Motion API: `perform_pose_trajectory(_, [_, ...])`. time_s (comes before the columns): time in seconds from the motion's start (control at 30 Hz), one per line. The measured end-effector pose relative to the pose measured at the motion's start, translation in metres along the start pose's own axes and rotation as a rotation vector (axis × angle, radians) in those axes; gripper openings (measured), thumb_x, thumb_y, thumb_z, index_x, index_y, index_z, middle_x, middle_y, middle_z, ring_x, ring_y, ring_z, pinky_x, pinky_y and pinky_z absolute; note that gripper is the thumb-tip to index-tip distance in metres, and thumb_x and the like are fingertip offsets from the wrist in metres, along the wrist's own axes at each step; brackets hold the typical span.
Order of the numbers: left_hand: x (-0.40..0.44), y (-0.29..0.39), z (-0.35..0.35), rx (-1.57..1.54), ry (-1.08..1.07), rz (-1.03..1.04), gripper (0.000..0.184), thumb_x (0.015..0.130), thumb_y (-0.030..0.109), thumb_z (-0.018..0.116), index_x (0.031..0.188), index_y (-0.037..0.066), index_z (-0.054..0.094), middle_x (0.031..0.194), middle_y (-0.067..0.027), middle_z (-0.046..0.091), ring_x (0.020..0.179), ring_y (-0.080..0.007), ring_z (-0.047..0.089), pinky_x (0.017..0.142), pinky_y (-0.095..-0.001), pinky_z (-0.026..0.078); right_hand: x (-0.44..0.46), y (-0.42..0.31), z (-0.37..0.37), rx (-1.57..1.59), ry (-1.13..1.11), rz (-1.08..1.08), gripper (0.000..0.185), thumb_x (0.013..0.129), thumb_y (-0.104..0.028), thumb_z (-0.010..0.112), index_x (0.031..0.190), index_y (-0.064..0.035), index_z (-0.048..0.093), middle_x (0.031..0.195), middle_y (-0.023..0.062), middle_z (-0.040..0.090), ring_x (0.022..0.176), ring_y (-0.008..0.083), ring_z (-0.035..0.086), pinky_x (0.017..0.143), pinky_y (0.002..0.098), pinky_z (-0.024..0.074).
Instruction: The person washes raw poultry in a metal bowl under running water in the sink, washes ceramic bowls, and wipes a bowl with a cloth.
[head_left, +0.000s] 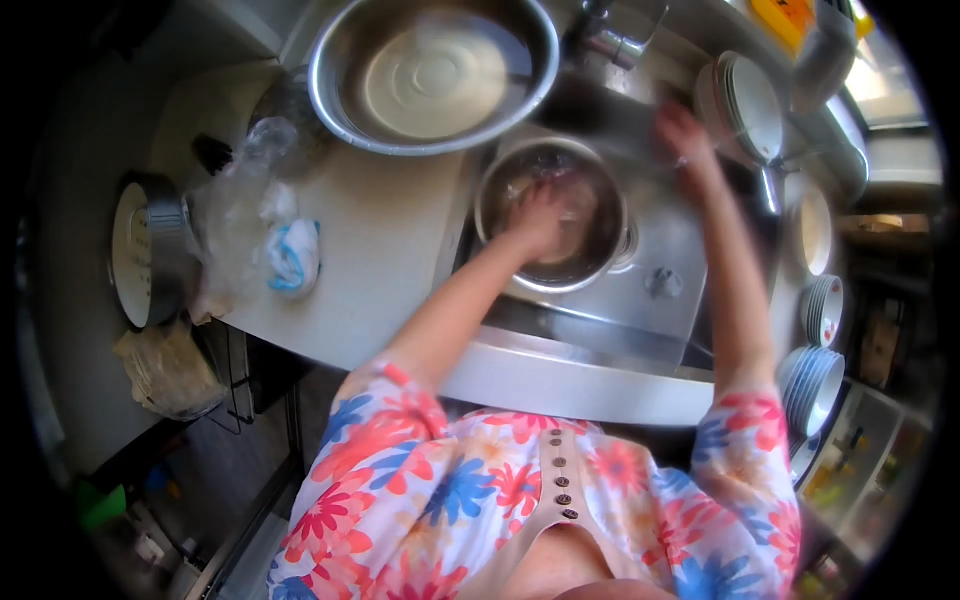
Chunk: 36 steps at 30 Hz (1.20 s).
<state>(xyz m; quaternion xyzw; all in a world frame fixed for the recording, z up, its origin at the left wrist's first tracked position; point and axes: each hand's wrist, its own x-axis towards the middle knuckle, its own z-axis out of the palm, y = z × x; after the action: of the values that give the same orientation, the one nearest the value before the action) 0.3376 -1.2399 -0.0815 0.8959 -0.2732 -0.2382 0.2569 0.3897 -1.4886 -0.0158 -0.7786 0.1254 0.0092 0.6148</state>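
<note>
My left hand (540, 218) reaches down inside a round metal pot (598, 262) in the sink area. Its fingers look slightly spread, with their tips near something shiny and indistinct in the pot. Up and to the right of the pot is my right hand (683, 138), smeared by motion, close to a stack of bowls (750, 108); whether it holds anything is hidden by the blur. A metal faucet (617, 46) stands behind the pot. Behind and left of the pot sits a wide metal basin (435, 82) with liquid in it.
Clear plastic bags (235, 215) and a white and blue bundle (293, 256) lie on the counter (375, 225) at the left, beside a round pan (135, 250). Stacked bowls (812, 388) and plates line the right side. The counter's front edge (590, 385) runs before my body.
</note>
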Motion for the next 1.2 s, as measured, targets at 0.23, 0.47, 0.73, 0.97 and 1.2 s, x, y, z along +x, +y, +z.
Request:
perform_pose_trajectory(0.23, [-0.083,-0.021,-0.116,-1.511,0.163,-0.141,0.042,0.083,0.026,0.050,0.113,-0.002,0.043,0.106,-0.0184,0.052,0.093,-0.0276,0.055,0.071,-0.0347,0.049,-0.127,0.132,0.043,0.267,-0.297,0.747,0.048,0.071,-0.033,0.066,0.105,-0.0057,0.045,0.084,0.0061,0.059,0.069,0.0177,0.059,0.049,0.0303,0.0505])
perform_pose_trajectory(0.47, [-0.075,-0.048,-0.150,-1.704,0.440,-0.391,0.036,0.080,0.026,0.053,0.101,-0.003,0.049,0.090,-0.0184,0.058,0.077,-0.0285,0.060,0.056,-0.0350,0.052,-0.124,0.116,0.063,0.365,-0.225,0.810,0.026,0.076,-0.007,0.051,0.099,0.0034,0.048,0.080,0.0132,0.058,0.060,0.0219,0.060,0.043,0.0318,0.0511])
perform_pose_trajectory(0.73, [-0.056,-0.070,-0.154,-1.728,0.655,-0.430,0.012,0.074,0.005,0.048,0.080,-0.004,0.053,0.074,-0.0140,0.056,0.059,-0.0242,0.058,0.045,-0.0340,0.050,-0.133,0.124,0.071,0.447,-0.097,0.729,0.023,0.069,0.002,0.046,0.092,0.0042,0.046,0.067,0.0109,0.054,0.043,0.0187,0.051,0.030,0.0263,0.0403])
perform_pose_trajectory(0.97, [-0.065,-0.086,-0.156,-1.726,0.672,-0.498,0.006,0.069,-0.001,0.049,0.064,0.002,0.050,0.061,-0.0091,0.050,0.046,-0.0195,0.049,0.035,-0.0285,0.039,-0.142,0.108,0.055,0.494,-0.099,0.643,0.018,0.070,-0.001,0.049,0.087,0.0015,0.050,0.068,0.0104,0.054,0.046,0.0178,0.052,0.033,0.0252,0.0408])
perform_pose_trajectory(1.2, [-0.106,-0.072,-0.161,-1.704,0.606,-0.626,0.006,0.067,-0.001,0.049,0.062,0.002,0.048,0.056,-0.0083,0.048,0.043,-0.0189,0.047,0.032,-0.0269,0.036,-0.166,0.058,0.044,0.554,0.035,0.664,0.014,0.069,0.003,0.047,0.082,0.0069,0.048,0.063,0.0111,0.053,0.042,0.0191,0.051,0.032,0.0272,0.0402])
